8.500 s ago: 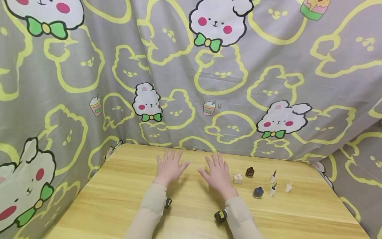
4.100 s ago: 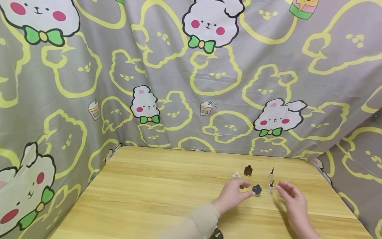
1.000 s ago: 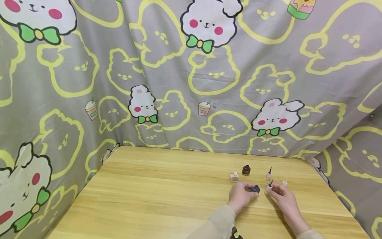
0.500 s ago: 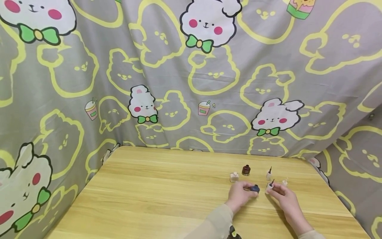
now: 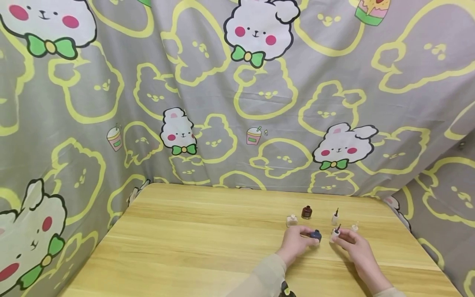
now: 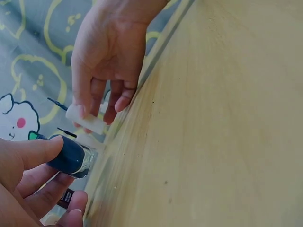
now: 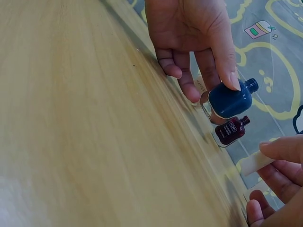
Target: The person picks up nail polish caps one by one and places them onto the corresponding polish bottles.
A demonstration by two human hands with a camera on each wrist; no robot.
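My left hand (image 5: 295, 244) pinches an uncapped nail polish bottle (image 5: 316, 236), dark blue with a threaded neck, between thumb and fingers. To its right, my right hand (image 5: 355, 247) grips a white nail polish cap (image 5: 335, 236) whose dark brush points upward. The bottle and cap are a short gap apart. In the left wrist view the thumb lies across the blue bottle (image 6: 71, 156), and the other hand's cap (image 6: 85, 118) is just beyond. The right wrist view shows the blue bottle's bare neck (image 7: 251, 85). Whether either thing touches the table, I cannot tell.
Behind my left hand stand a dark red polish bottle (image 5: 306, 212) and a pale one (image 5: 292, 220), both uncapped. Two more white brush caps, one with a dark brush (image 5: 335, 216) and one pale (image 5: 355, 227), stand near my right hand. A patterned curtain (image 5: 274, 103) backs the wooden table (image 5: 185, 239).
Both hands, earlier spread on the table, have moved right; the left took the blue bottle, the right a dark-brushed cap. Over the last half second they barely moved.
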